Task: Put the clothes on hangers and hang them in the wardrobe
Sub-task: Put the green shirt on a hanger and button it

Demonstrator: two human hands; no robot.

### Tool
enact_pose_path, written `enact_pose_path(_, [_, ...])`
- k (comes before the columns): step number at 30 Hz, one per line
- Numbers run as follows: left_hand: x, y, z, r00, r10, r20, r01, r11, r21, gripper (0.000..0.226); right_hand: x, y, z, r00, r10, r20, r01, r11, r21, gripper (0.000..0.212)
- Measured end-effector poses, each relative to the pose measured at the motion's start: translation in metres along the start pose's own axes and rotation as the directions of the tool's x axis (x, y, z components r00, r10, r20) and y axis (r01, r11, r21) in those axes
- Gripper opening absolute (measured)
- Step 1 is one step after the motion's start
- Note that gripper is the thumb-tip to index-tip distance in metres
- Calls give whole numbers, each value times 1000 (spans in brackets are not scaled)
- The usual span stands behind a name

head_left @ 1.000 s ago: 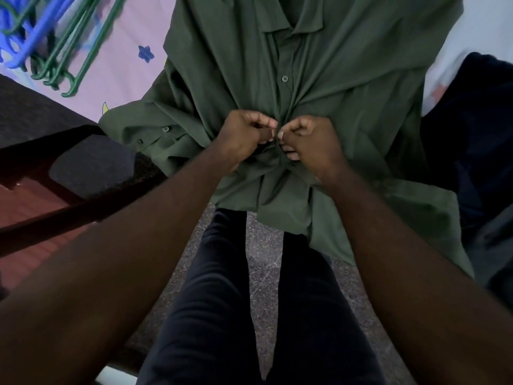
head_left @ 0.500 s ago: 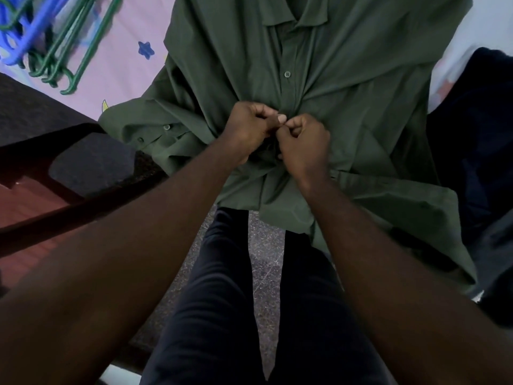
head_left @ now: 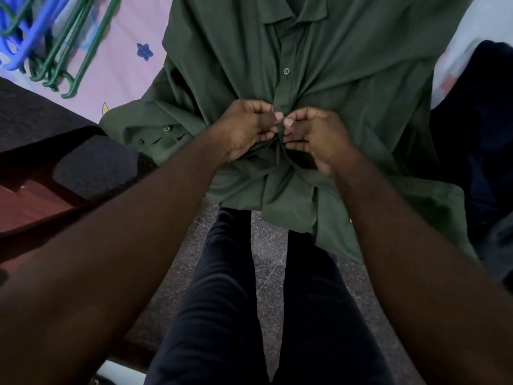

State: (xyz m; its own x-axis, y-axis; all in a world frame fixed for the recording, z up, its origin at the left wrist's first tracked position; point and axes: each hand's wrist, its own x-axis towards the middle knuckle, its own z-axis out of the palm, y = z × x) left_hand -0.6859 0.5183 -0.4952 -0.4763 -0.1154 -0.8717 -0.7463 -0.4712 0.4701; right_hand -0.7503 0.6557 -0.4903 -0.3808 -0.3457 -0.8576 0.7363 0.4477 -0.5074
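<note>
— Both hands are pinched in tight on that dark green cotton button-up shirt [head_left: 347, 87]: the left hand [head_left: 247, 127] and the right hand [head_left: 313, 134] meet thumb to thumb on the front placket, fingers curled into the cloth.

— Why so close together?

— Doing up a button, I'd say; each hand holds one edge so the hole and button line up. One small green button [head_left: 286, 70] sits fastened just beyond the hands. A buttoned shirt should slip off a hanger less easily.

— Where's the shirt lying?

— Spread collar-away on the bed with the pale pink star-print sheet [head_left: 130, 51], hem drooping off the edge below the hands, over the person's dark trousers [head_left: 236, 301].

— Hangers?

— A heap of green and blue plastic hangers [head_left: 55, 45], well off beyond the left hand. A dark navy garment [head_left: 477, 120] lies out past the right hand. I can't see a hanger in the shirt, nor any wardrobe. Nothing blocks the hands; the bunched cloth beneath them might fight the placket.
</note>
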Motion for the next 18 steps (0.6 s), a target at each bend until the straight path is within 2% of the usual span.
enact_pose_path(3, [-3,9,3,997,-4,81,7,999,-40,24,2,-5,-10,988,88,130,-112,975,192,21])
enact_pose_path(7, [-3,20,5,988,22,152,-20,1000,-14,24,-1,-7,-16,982,97,162,-153,911,382,22])
enact_pose_path(9, [-1,21,6,991,64,116,-77,991,113,23,-2,-7,-15,989,83,123,-123,924,363,20])
enact_pose_path(13, [-3,16,10,981,193,-17,-179,937,301,17,-2,-7,-11,999,-30,-41,34,993,111,16])
enact_pose_path(14, [-4,15,10,966,253,-47,-214,890,403,14,-2,-5,-10,994,-75,-80,78,996,34,14])
enact_pose_path(15, [-7,14,8,943,328,-53,-242,788,566,12,-5,-3,-11,985,-136,-109,129,990,-63,13])
enact_pose_path(17, [-18,15,-1,884,467,17,-252,444,860,20,-12,10,-14,965,-246,-91,203,921,-332,17])
enact_pose_path(18, [-27,15,-5,877,478,49,-223,316,922,25,-19,19,-17,963,-263,-52,205,846,-492,24])
